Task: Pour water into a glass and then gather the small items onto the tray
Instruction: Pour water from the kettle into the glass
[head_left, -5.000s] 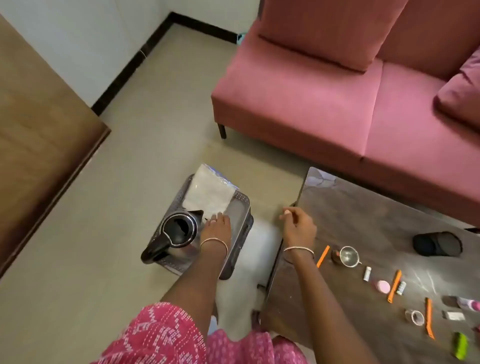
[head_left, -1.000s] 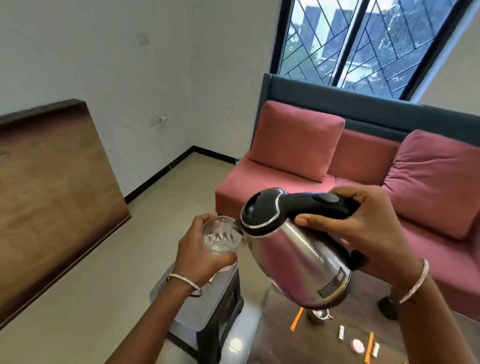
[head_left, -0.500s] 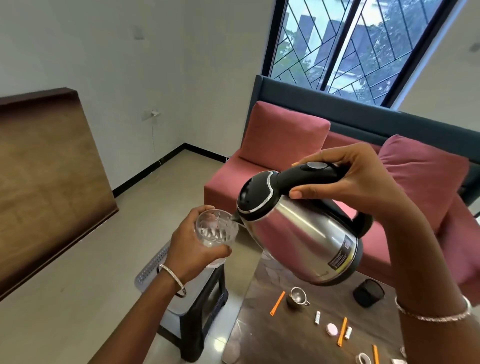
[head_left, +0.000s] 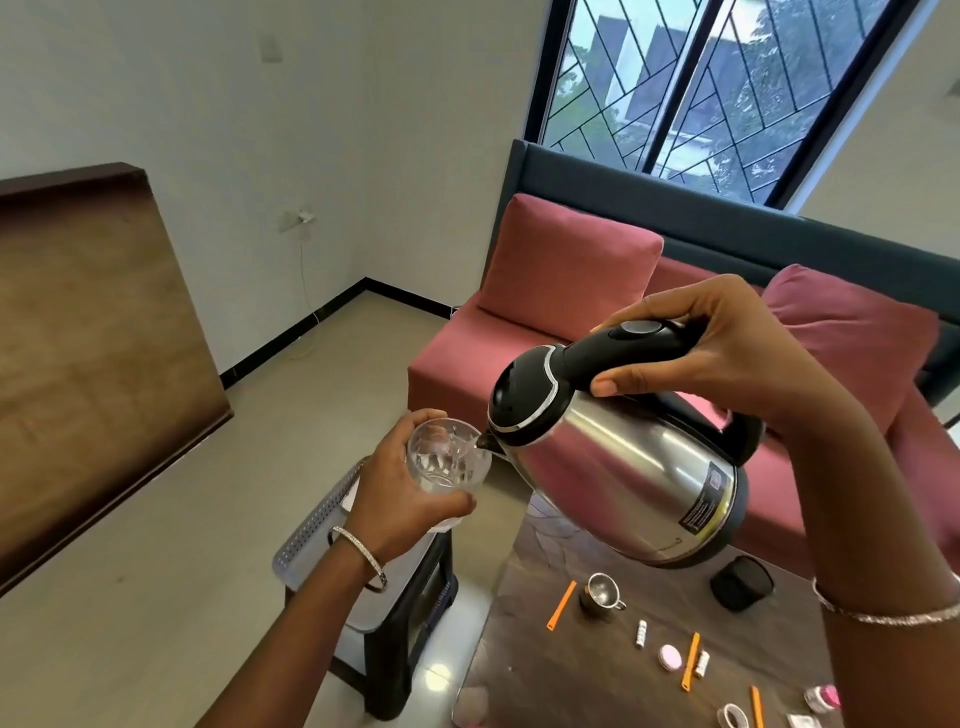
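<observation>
My right hand (head_left: 727, 358) grips the black handle of a steel electric kettle (head_left: 634, 462), which is tilted with its spout over a clear glass (head_left: 447, 460). My left hand (head_left: 405, 499) holds that glass from below and the side, in the air above a grey perforated tray (head_left: 306, 535) on a dark stool. Water shows in the glass. Small items lie on the dark table (head_left: 530, 670) below: orange sticks (head_left: 562, 605), a small steel strainer cup (head_left: 602, 595), white tubes (head_left: 642, 634), a pink disc (head_left: 670, 657).
A black round object (head_left: 740, 582) sits on the table near the sofa. A red sofa (head_left: 561, 291) with cushions stands behind the table, under a window. A wooden panel (head_left: 93, 332) stands at the left. Pale floor lies between the panel and the stool.
Five seconds ago both hands were low, by the kettle on the tray and on the table edge. Since then kettle and glass were lifted; over the last second the kettle tipped further toward the glass.
</observation>
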